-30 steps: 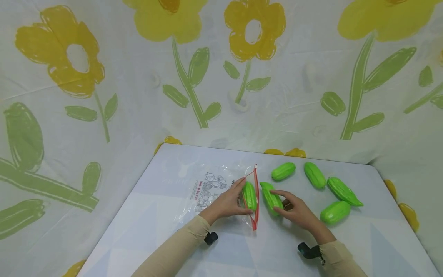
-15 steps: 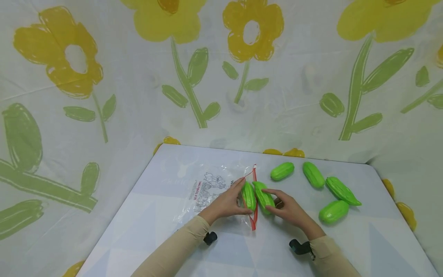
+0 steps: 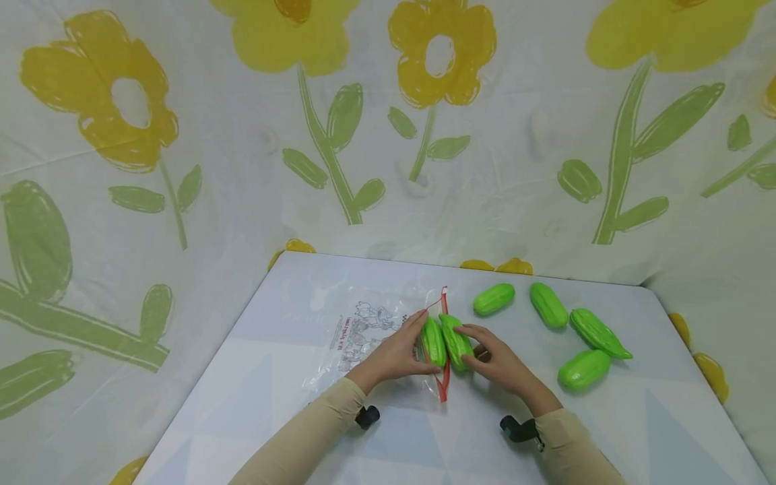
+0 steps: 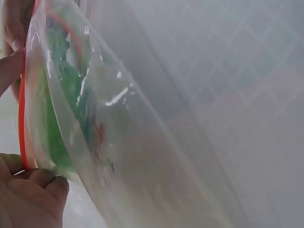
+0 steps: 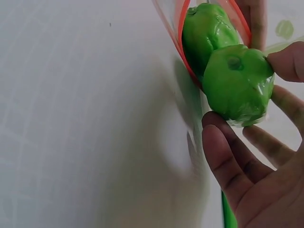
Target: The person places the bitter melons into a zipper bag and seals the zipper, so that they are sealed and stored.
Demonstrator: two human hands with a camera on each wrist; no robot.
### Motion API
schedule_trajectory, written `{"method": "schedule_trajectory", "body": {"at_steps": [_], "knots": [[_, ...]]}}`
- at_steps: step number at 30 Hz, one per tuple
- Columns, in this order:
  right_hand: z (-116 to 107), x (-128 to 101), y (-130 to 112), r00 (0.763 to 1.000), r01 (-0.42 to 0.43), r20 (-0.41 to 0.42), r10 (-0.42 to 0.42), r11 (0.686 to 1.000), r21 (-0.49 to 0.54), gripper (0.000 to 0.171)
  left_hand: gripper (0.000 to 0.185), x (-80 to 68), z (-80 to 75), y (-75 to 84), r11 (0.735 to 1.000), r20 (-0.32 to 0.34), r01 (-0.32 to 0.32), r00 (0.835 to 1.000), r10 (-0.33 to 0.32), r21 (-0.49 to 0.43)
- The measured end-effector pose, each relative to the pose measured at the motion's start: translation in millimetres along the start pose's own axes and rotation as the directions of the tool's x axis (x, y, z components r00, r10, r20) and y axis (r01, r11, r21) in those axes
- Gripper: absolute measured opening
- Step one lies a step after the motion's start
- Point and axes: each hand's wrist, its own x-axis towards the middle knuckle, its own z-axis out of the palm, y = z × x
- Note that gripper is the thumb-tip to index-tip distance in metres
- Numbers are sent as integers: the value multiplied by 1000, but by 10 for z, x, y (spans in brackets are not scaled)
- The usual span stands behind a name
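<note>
At the centre of the worktop (image 3: 606, 431), my left hand (image 3: 397, 353) pinches the red zip rim of a clear bag (image 3: 364, 337) and props its mouth open toward the right of the frame. One green gourd (image 3: 433, 342) already lies just inside that mouth, seen through the film in the left wrist view. My right hand (image 3: 500, 364) curls its fingertips (image 5: 223, 152) round a second gourd (image 3: 456, 340), which sits at the red rim, touching the first; in the right wrist view its blunt end fills the upper right of the frame, pressed against the gourd inside, with the rim arcing round both. Whether its far tip has crossed the rim I cannot tell for certain.

By my reading, the bagging is at an early stage: one gourd in, one at the threshold. Four more gourds (image 3: 494, 299) (image 3: 550, 305) (image 3: 599, 333) (image 3: 584, 369) lie loose at the right of the head frame, well apart from the bag and from both hands, so most of the loading looks left to do, and the zip stands unsealed.

A cloth with yellow flowers (image 3: 442, 54) fills the upper frame behind the worktop.
</note>
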Motion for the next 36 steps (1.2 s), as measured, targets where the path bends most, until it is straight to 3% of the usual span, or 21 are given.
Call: {"method": "schedule_trajectory", "body": {"at_steps": [13,36], "knots": [[63,29,-94,1000,-15,-4,15,999,-29,57,114,0,-7,17,1000,-26,-16,1000,17,11],[169,42,-130,1000,-11,0,11,999,42,64,113,-35,-39,46,999,-40,-34,999,34,2]]}}
